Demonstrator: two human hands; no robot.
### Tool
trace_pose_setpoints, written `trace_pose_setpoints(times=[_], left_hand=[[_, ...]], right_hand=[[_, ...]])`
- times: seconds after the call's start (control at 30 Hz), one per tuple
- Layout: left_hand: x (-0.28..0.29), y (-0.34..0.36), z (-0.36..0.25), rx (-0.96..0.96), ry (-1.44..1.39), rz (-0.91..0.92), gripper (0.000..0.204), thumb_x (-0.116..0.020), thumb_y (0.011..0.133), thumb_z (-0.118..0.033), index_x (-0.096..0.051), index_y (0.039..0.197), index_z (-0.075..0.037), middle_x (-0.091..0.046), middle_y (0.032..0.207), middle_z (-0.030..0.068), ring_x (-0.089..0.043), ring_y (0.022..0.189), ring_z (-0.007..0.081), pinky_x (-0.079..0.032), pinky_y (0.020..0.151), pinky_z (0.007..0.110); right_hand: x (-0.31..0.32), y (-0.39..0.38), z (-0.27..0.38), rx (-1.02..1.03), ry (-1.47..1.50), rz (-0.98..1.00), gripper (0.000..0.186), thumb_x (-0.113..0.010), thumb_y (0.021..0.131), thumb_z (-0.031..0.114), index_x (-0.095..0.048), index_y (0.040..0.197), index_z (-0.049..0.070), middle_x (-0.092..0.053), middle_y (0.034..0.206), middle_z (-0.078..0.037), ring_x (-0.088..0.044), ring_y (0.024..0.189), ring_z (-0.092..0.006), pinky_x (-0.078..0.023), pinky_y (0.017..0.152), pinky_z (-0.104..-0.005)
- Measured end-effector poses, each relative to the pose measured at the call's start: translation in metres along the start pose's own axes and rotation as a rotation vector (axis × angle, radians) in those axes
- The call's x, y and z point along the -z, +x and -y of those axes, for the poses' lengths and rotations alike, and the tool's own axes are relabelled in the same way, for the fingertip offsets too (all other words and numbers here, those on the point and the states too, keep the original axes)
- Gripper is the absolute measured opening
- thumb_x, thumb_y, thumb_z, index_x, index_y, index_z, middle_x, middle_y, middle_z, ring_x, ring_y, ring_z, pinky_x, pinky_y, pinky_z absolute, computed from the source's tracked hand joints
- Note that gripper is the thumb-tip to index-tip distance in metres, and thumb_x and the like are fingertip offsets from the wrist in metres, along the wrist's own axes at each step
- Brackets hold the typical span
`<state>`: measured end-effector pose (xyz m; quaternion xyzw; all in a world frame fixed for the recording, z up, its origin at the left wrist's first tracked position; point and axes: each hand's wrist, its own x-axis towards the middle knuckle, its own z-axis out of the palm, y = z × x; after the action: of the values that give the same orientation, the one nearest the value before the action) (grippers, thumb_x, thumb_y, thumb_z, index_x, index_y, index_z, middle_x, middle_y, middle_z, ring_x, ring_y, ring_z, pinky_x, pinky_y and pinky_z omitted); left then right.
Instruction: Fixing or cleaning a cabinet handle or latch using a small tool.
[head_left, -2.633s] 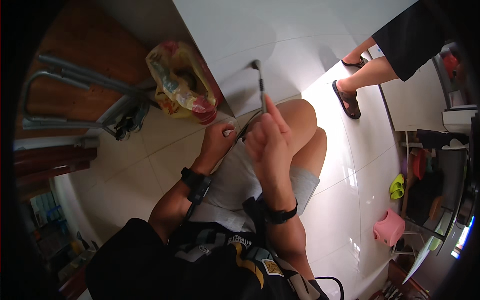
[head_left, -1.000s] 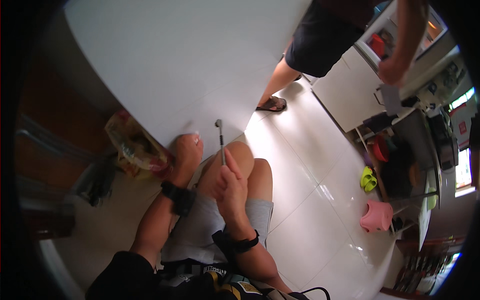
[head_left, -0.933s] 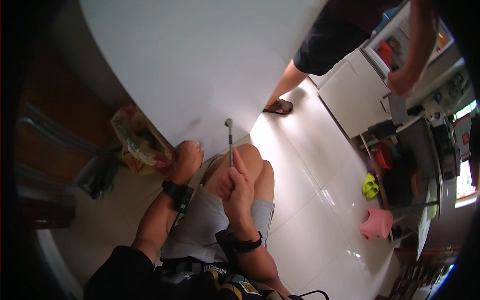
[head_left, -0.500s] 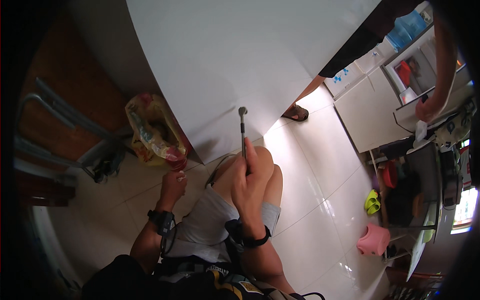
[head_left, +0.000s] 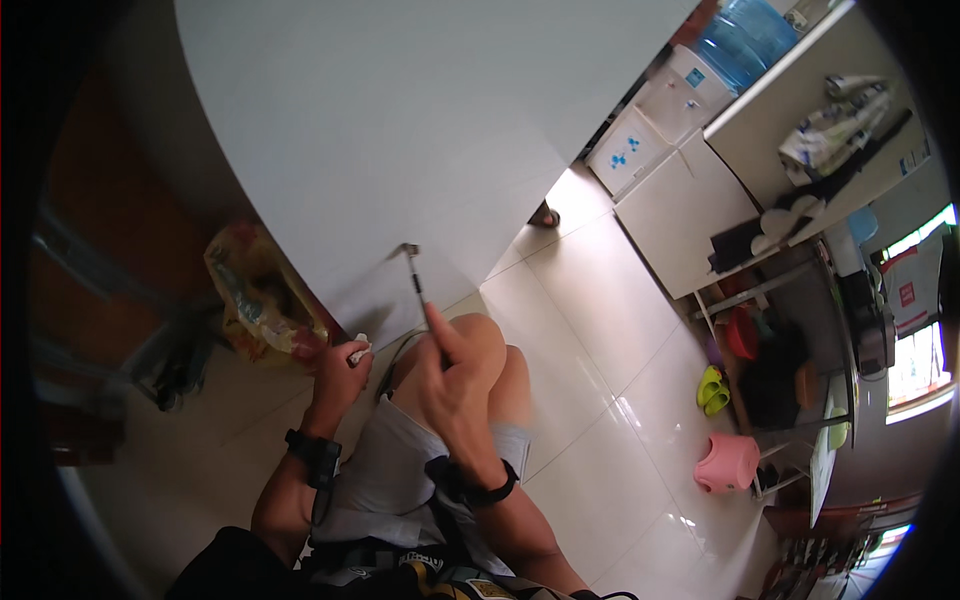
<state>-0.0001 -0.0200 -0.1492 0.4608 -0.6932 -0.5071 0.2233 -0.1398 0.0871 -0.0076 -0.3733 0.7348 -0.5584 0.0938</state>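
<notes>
My right hand [head_left: 450, 390] is closed around the lower end of a slim-handled small hammer [head_left: 415, 277], its index finger laid along the shaft. The hammer's small metal head is up against or very close to a large smooth white panel [head_left: 400, 130]; contact cannot be made out. My left hand [head_left: 338, 385] is closed on a small white crumpled piece [head_left: 361, 347], perhaps tissue, low beside the panel's left edge. Next to that hand stands a yellow and red plastic bag [head_left: 262, 295]. Both wrists carry black straps with devices.
My bent knees [head_left: 475, 345] are under the right hand, on pale floor tiles [head_left: 570, 370]. Further right are a white water dispenser [head_left: 655, 110], a pink stool [head_left: 727, 463], green slippers [head_left: 712, 390] and a cluttered table. A brown chair stands in shadow at left.
The view has swung to the right. My right hand and the hammer have shifted left across the panel, and its head has turned. The other person's arm and leg have mostly left the view.
</notes>
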Motion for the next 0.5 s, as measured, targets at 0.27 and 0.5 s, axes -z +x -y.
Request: trace_pose_setpoints(times=[0.27,0.5], left_hand=[[-0.007,-0.016,-0.007,-0.020,0.047,0.018,0.027,-0.070,0.087,-0.016,-0.070,0.104,0.006,-0.068,0.069,0.0105,-0.064,0.055,0.0140,-0.051,0.053,0.029],[-0.009,-0.019,-0.005,0.031,0.012,0.001,0.030,-0.069,0.089,-0.017,-0.069,0.110,0.005,-0.069,0.074,0.0107,-0.065,0.055,0.0140,-0.051,0.052,0.029]], right_hand=[[-0.002,-0.002,0.005,-0.065,-0.013,0.012,0.032,-0.058,0.094,0.004,-0.067,0.124,-0.001,-0.051,0.056,-0.002,-0.043,0.049,-0.0075,-0.033,0.048,-0.0254],[-0.007,-0.008,-0.021,-0.099,0.085,0.023,0.034,-0.057,0.094,0.003,-0.064,0.127,-0.003,-0.051,0.057,-0.003,-0.045,0.052,-0.0069,-0.036,0.049,-0.0264]])
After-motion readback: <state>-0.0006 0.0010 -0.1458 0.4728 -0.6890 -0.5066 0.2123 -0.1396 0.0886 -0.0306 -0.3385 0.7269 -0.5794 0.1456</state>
